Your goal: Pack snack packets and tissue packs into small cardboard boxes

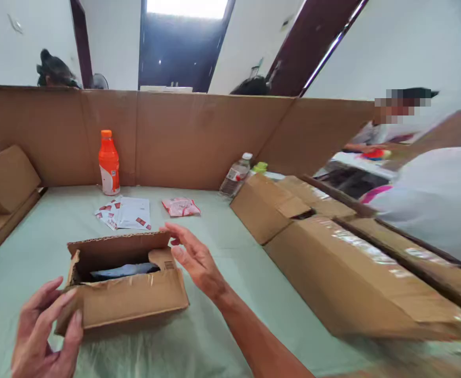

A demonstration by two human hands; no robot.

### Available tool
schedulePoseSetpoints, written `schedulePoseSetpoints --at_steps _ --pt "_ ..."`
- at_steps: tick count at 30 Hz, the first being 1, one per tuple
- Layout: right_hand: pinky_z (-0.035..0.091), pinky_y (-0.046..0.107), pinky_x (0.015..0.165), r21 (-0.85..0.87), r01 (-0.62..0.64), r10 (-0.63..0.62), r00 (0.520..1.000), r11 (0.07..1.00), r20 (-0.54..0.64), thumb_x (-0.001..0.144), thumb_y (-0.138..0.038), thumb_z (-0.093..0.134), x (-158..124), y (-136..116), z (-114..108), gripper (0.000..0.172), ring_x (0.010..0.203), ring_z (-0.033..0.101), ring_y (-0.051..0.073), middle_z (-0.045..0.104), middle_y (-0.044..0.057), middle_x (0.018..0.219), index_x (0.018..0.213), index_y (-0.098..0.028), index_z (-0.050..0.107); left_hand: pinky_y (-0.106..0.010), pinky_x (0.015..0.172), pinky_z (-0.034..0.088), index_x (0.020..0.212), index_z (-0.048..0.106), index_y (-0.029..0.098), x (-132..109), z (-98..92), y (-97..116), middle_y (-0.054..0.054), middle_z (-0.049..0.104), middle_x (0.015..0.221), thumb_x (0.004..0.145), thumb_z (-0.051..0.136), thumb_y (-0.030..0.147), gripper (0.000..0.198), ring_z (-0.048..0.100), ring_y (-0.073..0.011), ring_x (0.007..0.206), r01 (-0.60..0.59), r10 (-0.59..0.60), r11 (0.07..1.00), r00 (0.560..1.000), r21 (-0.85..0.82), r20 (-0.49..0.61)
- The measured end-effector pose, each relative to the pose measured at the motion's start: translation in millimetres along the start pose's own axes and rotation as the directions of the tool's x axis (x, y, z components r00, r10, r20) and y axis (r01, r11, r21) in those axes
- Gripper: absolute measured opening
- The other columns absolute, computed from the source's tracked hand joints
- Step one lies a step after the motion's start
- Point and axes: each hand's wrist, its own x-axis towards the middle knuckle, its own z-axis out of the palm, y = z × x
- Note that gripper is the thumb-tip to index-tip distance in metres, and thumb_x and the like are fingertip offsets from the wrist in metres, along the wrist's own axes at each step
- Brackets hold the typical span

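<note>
the left hand is nearest, low at the left, its fingers bent and apart at the near left corner of the open box; the thumb and forefinger overlap the cardboard there, but i cannot tell whether they pinch it. the right hand is spread at the box's right end, thumb and fingers apart, the fingertips at the top of the far flap; whether they touch it is hard to tell. the box sits on the worktop, which has a pale green cover, between the two hands. its top is open, and a blue item lies inside, partly hidden by the near side.

just beyond the box, white papers with red marks lie flat, with a pink packet to their right. along the right edge stand bigger cardboard boxes, and at the left edge is another cardboard box.

farther back, an orange bottle stands upright, and a clear bottle leans to the right beside a green cap. behind them runs a cardboard wall. past it are the tops of two heads and a dark door; at the right, a person in a cap is partly in view.
</note>
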Motion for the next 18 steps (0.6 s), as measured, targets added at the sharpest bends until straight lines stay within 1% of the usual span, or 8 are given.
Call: schedulePoseSetpoints --at_steps 2,4,6,8,10,14,16,18 --pt "0.049 0.04 0.104 0.009 -0.017 0.017 1.0 1.0 -0.009 0.099 -0.057 0.063 -4.7 6.1 1.6 0.05 0.127 0.062 0.025 0.066 0.005 0.144 0.143 -0.034 0.062 -0.036 0.092 0.051 0.118 0.066 0.017 -0.3 -1.2 -0.5 -0.015 0.06 0.137 0.1 0.062 0.028 0.022 0.062 -0.0251 0.117 0.08 -0.078 0.996 0.995 0.029 -0.066" --pt "0.05 0.04 0.104 0.036 -0.028 0.029 0.999 0.999 -0.022 0.098 -0.058 0.063 -9.7 13.8 2.9 0.052 0.126 0.063 0.026 0.067 0.006 0.143 0.144 -0.032 0.062 -0.037 0.094 0.051 0.123 0.064 0.018 1.2 -1.2 -2.4 -0.015 0.059 0.142 0.099 0.062 0.03 0.027 0.061 -0.0269 0.12 0.098 -0.096 0.995 0.993 0.026 -0.062" --pt "0.05 0.04 0.105 0.078 -0.031 0.035 0.998 0.996 -0.047 0.098 -0.059 0.063 -15.4 24.3 4.8 0.051 0.126 0.064 0.025 0.068 0.006 0.142 0.142 -0.032 0.064 -0.037 0.099 0.05 0.127 0.062 0.019 5.1 0.1 -5.7 -0.012 0.062 0.139 0.1 0.059 0.028 0.028 0.062 -0.0257 0.122 0.051 -0.051 0.999 0.998 -0.016 0.026" --pt "0.05 0.04 0.106 0.149 -0.039 0.05 0.996 0.988 -0.071 0.099 -0.062 0.06 -21.6 37.9 8.3 0.052 0.127 0.064 0.026 0.068 0.007 0.141 0.141 -0.031 0.064 -0.034 0.105 0.048 0.126 0.062 0.021 10.2 2.3 -9.0 -0.008 0.067 0.128 0.101 0.054 0.021 0.026 0.063 -0.0224 0.12 -0.038 0.046 0.997 0.991 -0.064 0.127" --pt "0.052 0.041 0.104 0.235 -0.069 0.097 0.99 0.969 -0.107 0.098 -0.066 0.058 -27.8 52.9 13.4 0.055 0.127 0.064 0.027 0.07 0.008 0.138 0.139 -0.03 0.065 -0.032 0.107 0.047 0.125 0.063 0.022 14.1 4.7 -10.6 -0.006 0.069 0.121 0.101 0.051 0.017 0.027 0.064 -0.0206 0.118 -0.089 0.099 0.993 0.983 -0.072 0.154" --pt "0.051 0.045 0.106 0.33 -0.167 0.212 0.971 0.929 -0.108 0.093 -0.072 0.06 -34.3 73.1 22.4 0.065 0.13 0.062 0.03 0.069 0.011 0.138 0.138 -0.026 0.063 -0.034 0.108 0.048 0.129 0.064 0.024 11.0 8.1 -10.5 -0.005 0.07 0.122 0.099 0.054 0.018 0.032 0.064 -0.0218 0.119 -0.04 0.048 0.997 0.991 -0.068 0.123" --pt "0.049 0.046 0.108 0.346 -0.18 0.226 0.969 0.921 -0.097 0.091 -0.077 0.058 -32.4 72.1 24.1 0.072 0.135 0.059 0.031 0.065 0.013 0.144 0.142 -0.026 0.06 -0.037 0.109 0.049 0.129 0.066 0.026 5.2 8.9 -12.6 -0.004 0.071 0.122 0.097 0.057 0.02 0.034 0.065 -0.0238 0.12 0.002 0.008 0.995 0.995 -0.104 0.094" --pt "0.048 0.047 0.11 0.376 -0.153 0.205 0.973 0.914 -0.103 0.09 -0.081 0.053 -27.4 63.3 24.4 0.078 0.14 0.056 0.031 0.061 0.012 0.15 0.147 -0.027 0.055 -0.044 0.111 0.049 0.13 0.067 0.029 0.0 9.2 -18.4 -0.003 0.071 0.124 0.095 0.06 0.023 0.036 0.066 -0.0271 0.119 0.053 -0.043 0.991 0.996 -0.123 0.08"
